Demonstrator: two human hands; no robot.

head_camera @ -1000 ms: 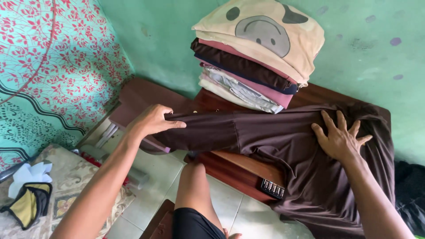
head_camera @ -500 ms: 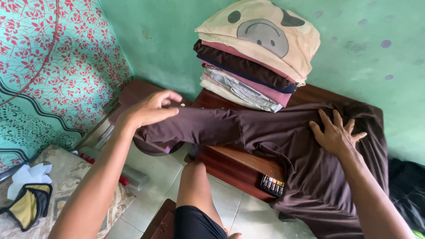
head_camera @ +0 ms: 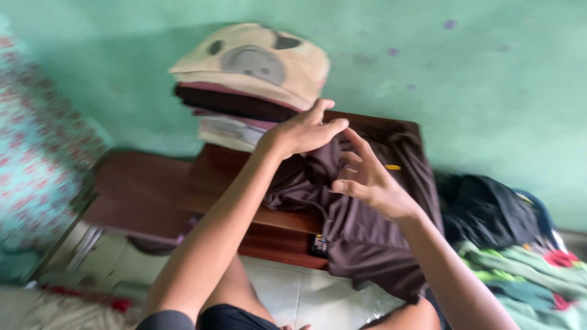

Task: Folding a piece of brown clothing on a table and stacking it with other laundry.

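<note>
Head view, blurred: the left hand [head_camera: 304,130] pinches a fold of the dark brown garment [head_camera: 361,226] lying on the wooden table [head_camera: 229,168] and hanging over its front edge. Beside it the right hand [head_camera: 367,177], fingers loosely curled, touches the same cloth. Behind them, a stack of folded clothes [head_camera: 251,85] stands against the green wall [head_camera: 465,73].

A home room is indicated: folded clothes [head_camera: 247,85] stacked on a wooden table [head_camera: 220,171], upper centre, against a green wall [head_camera: 458,73].
</note>
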